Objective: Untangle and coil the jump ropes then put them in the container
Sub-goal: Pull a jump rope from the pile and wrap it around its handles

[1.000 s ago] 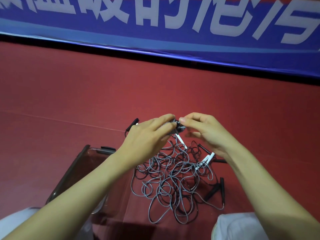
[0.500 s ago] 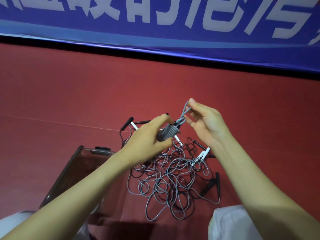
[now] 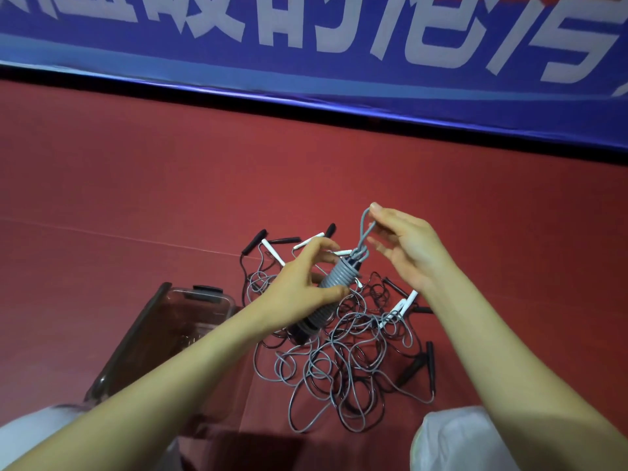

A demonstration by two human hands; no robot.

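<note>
My left hand (image 3: 300, 290) grips a jump rope bundle (image 3: 334, 283): grey cord wound tightly round its dark handles, held tilted above the floor. My right hand (image 3: 404, 246) pinches a grey cord loop (image 3: 365, 229) that rises from a knot at the bundle's top end. Below lies a tangled pile of grey and black jump ropes (image 3: 343, 358) with black and white handles sticking out. The clear container (image 3: 163, 334) sits on the floor to the left of the pile, partly hidden by my left forearm.
The red floor (image 3: 136, 185) stretches beyond the pile to a blue banner (image 3: 306, 56) along the far wall. My knees in light trousers (image 3: 455, 440) flank the pile at the bottom. Loose handles (image 3: 416, 368) lie at the pile's right edge.
My hands have risen from the pile with the wound bundle. My right hand has pulled a cord loop up out of the bundle's top end.
</note>
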